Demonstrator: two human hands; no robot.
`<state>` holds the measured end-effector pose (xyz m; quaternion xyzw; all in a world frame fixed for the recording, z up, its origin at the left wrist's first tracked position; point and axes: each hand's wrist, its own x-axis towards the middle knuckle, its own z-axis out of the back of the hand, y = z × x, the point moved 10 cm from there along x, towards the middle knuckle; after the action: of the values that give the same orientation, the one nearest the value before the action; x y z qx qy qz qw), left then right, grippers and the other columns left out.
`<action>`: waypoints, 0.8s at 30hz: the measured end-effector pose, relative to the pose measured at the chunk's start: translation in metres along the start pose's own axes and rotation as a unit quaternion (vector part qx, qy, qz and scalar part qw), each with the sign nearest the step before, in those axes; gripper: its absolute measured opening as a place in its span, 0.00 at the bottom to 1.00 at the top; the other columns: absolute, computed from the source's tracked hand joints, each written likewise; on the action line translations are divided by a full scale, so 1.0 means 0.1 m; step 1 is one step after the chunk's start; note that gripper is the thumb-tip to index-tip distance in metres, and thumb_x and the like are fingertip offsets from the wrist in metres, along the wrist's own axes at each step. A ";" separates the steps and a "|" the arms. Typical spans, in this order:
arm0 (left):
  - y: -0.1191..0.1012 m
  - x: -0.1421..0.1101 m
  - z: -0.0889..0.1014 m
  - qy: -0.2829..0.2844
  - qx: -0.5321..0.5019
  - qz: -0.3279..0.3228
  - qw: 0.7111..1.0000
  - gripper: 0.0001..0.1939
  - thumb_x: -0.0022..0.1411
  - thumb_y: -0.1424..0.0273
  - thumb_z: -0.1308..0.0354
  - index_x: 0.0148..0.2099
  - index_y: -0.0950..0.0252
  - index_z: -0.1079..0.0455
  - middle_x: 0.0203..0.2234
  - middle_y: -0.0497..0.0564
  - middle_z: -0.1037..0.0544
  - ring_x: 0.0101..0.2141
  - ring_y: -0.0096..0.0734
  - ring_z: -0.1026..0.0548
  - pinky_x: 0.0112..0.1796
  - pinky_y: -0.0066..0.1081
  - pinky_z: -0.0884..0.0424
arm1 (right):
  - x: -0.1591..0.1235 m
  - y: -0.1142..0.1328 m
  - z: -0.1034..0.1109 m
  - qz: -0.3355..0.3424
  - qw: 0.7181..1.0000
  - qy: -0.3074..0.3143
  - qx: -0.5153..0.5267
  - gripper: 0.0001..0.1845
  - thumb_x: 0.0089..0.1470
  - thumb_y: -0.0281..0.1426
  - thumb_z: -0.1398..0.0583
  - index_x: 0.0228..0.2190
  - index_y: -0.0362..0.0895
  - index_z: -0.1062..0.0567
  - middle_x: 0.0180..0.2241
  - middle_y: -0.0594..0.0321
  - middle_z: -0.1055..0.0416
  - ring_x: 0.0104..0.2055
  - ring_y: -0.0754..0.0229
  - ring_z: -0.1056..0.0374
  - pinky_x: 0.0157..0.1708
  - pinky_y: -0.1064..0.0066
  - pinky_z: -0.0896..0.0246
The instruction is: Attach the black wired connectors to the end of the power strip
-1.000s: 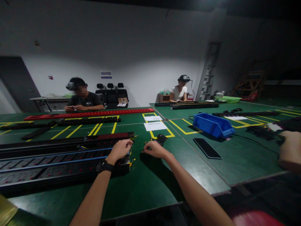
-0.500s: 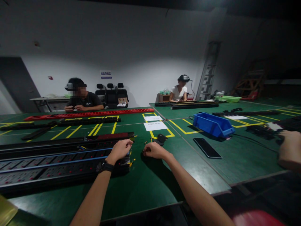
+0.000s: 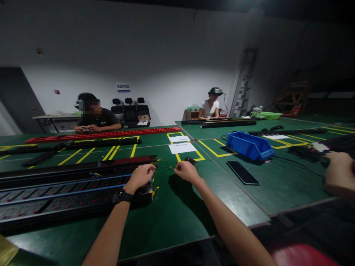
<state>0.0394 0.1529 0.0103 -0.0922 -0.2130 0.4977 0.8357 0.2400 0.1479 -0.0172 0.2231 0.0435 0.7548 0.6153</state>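
Note:
At the left lie long black power strips with rows of sockets, red dots and blue edges. My left hand, with a dark watch on its wrist, lies over their right end, fingers bent round the end of a strip. Yellow wire ends stick out there. To the right, above the green table, my right hand is closed in a pinch; whatever is between the fingers is hidden. Just behind it a small black part shows partly, and a tiny brownish piece lies left of the fingers.
A blue bin and a phone lie to the right. White paper sheets lie ahead, with a long red rail beyond. Another person's hand is at the right edge. Two people sit across the table.
My right hand has shifted slightly right and up, covering more of the black part and uncovering the tiny piece. My left hand stays at the strip end. The view has turned slightly.

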 end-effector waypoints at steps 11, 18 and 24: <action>-0.01 -0.01 0.02 0.007 0.000 0.012 1.000 0.17 0.65 0.70 0.49 0.50 0.59 0.22 0.45 0.51 0.16 0.45 0.38 0.19 0.47 0.31 0.28 | -0.15 -1.45 0.49 -0.308 0.915 -0.195 0.173 0.21 0.60 0.41 0.47 0.38 0.41 0.19 0.37 0.48 0.21 0.40 0.48 0.26 0.35 0.67 0.38; -0.03 -0.02 0.03 0.010 -0.001 0.010 1.000 0.17 0.66 0.69 0.49 0.51 0.59 0.22 0.46 0.51 0.16 0.45 0.38 0.19 0.46 0.31 0.28 | -0.28 -1.62 0.35 -0.363 0.926 -0.102 0.032 0.16 0.57 0.34 0.43 0.38 0.41 0.17 0.41 0.40 0.22 0.44 0.40 0.26 0.38 0.59 0.38; -0.03 -0.01 0.01 0.006 0.010 0.004 1.000 0.18 0.65 0.70 0.50 0.51 0.60 0.22 0.46 0.52 0.16 0.46 0.39 0.20 0.48 0.32 0.28 | -0.21 -1.50 0.40 -0.328 0.940 -0.096 -0.010 0.18 0.61 0.35 0.45 0.36 0.39 0.17 0.39 0.39 0.22 0.41 0.42 0.26 0.36 0.60 0.39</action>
<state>0.0412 0.1500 0.0118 -0.0877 -0.2023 0.5023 0.8361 0.3948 0.1551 -0.0385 0.2617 0.0477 0.4864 0.8322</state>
